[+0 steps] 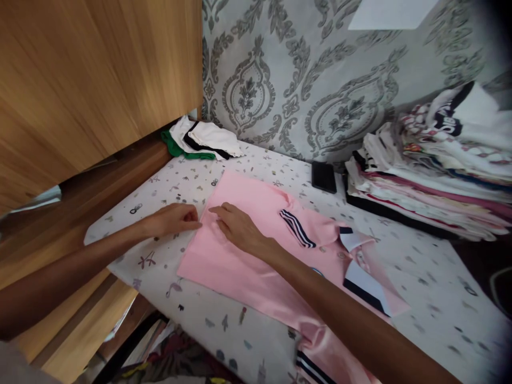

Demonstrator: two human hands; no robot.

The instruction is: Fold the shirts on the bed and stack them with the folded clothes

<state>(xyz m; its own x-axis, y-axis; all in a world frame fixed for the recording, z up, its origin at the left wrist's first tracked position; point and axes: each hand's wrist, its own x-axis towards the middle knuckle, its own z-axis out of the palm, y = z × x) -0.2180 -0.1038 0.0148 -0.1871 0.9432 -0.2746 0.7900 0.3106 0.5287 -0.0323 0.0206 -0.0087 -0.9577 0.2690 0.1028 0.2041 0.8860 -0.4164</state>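
Observation:
A pink polo shirt (244, 266) lies spread on the table, its hem toward the left and its collar (366, 288) toward the right. White and navy stripes trim the sleeve cuff (296, 228); the other sleeve hangs toward the near edge. At the hem, my left hand (172, 220) has its fingers curled in, the tips closed at the fabric's edge. Just right of it my right hand (240, 228) rests on the shirt, fingers stretched toward the hem. My right forearm covers part of the shirt's front.
A tall stack of folded clothes (424, 181) stands at the right by the patterned wall. A black phone (324, 177) lies beside it. Folded white and green garments (208, 140) sit at the back left, beside a wooden cabinet (100, 80). A printed cloth (192, 298) covers the table.

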